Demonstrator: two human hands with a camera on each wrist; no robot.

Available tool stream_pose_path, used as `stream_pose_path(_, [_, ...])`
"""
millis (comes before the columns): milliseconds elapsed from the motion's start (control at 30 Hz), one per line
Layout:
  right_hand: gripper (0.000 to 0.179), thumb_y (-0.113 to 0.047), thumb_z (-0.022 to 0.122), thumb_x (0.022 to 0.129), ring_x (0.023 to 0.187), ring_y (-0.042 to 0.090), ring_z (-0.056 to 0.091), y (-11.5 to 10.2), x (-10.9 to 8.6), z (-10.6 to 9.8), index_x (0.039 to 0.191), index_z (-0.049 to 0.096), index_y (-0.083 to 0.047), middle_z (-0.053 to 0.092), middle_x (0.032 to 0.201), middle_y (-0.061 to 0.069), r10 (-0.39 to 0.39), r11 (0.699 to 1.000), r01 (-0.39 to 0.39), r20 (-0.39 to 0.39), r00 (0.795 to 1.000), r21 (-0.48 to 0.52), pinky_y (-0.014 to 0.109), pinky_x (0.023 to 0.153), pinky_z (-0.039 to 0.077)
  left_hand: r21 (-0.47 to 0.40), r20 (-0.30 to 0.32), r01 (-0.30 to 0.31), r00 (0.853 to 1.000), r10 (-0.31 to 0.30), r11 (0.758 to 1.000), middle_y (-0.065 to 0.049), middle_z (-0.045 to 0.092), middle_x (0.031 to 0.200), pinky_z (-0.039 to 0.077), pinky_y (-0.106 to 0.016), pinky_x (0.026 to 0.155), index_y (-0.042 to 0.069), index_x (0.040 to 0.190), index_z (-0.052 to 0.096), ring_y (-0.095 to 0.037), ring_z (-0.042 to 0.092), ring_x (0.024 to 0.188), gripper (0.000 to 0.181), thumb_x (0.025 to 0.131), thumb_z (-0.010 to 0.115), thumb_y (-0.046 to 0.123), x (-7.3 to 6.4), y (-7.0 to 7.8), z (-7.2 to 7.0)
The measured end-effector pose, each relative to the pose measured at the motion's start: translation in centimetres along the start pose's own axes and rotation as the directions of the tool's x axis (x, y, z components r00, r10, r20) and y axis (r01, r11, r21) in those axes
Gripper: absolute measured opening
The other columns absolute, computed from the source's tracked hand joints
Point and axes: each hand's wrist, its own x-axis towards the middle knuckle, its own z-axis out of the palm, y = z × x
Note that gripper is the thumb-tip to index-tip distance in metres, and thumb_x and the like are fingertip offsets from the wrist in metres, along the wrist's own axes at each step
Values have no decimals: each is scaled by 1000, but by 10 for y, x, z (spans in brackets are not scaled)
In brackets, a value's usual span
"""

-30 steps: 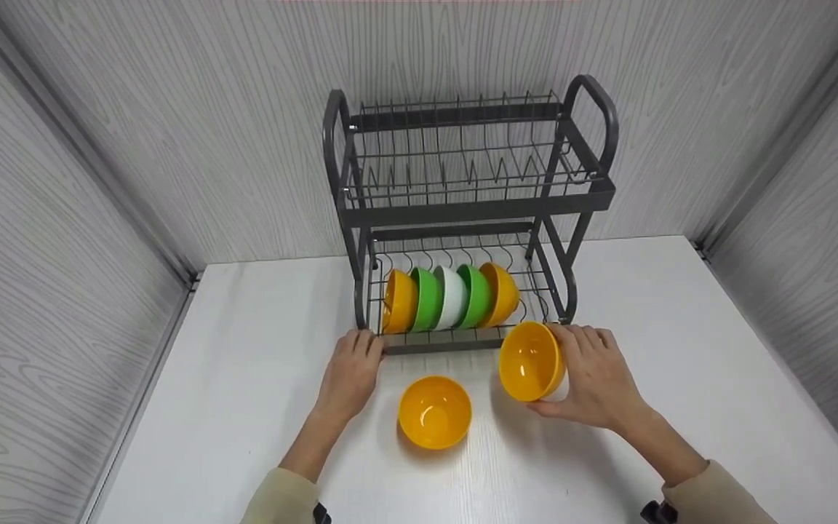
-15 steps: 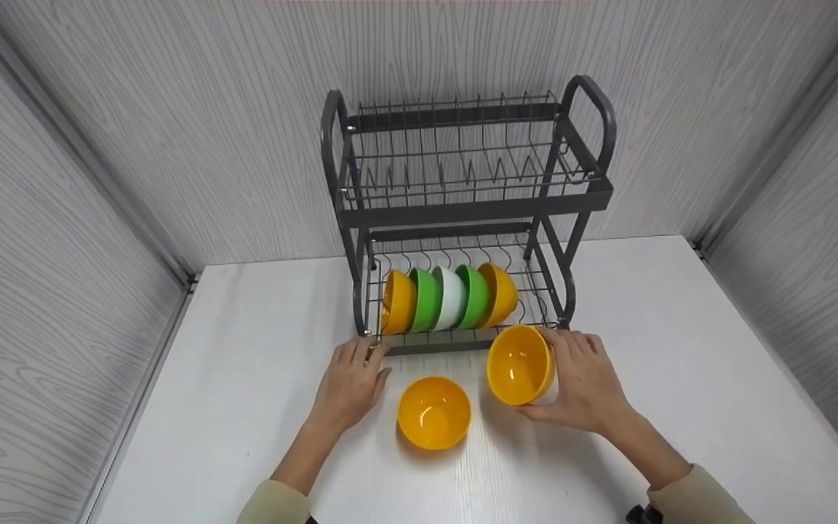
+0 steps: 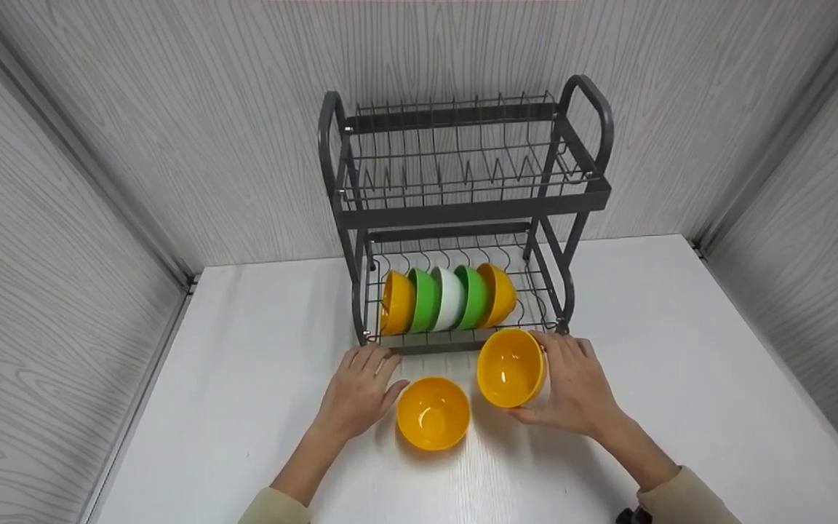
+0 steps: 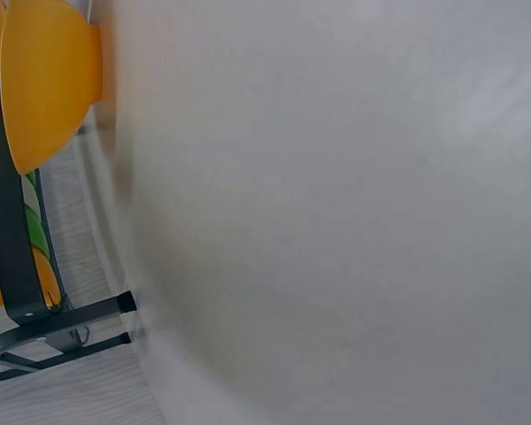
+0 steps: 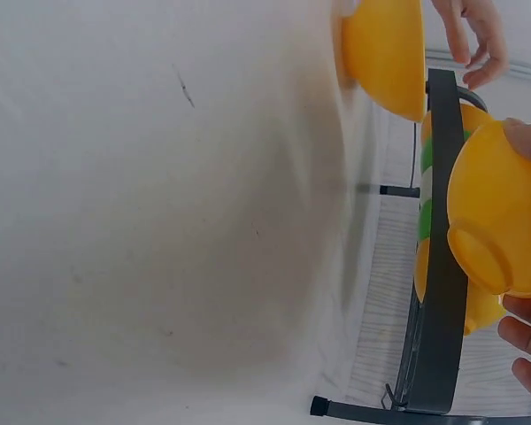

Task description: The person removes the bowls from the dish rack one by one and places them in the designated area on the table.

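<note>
We are seeing the right hand [image 3: 572, 386] pinching a tilted yellow bowl [image 3: 510, 367] at the rack's [image 3: 470, 212] near side. We are noting the left hand's [image 3: 356, 389] loose fingers, thumb spread, just left of the second bowl [image 3: 433, 413].

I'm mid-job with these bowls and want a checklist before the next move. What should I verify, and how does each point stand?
1. Grip on the raised bowl: ok; the right hand holds it by its side.
2. Raised bowl inside the rack: not ok; it is in front of the lower tier.
3. Racked bowls orderly: ok; five stand on edge in a row.
4. Room for another: looks ok; a gap shows right of the row.
5. Table bowl upright: ok.
6. Left hand off the table bowl: cannot tell; its thumb is at the rim.
</note>
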Motion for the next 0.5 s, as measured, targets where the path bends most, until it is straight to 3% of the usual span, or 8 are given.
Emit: stream_pose_path(500, [117,-70,93,50,112,27,62,-10,8,6,140,52,-7,68,124,8,1,998,-1,-1,1000,65,43,90,46,-21,-112,-154,982,151,988,0,70,104,56,-33,96,16,111,73,-20,64,104,41,86,85,46,6,19,-9])
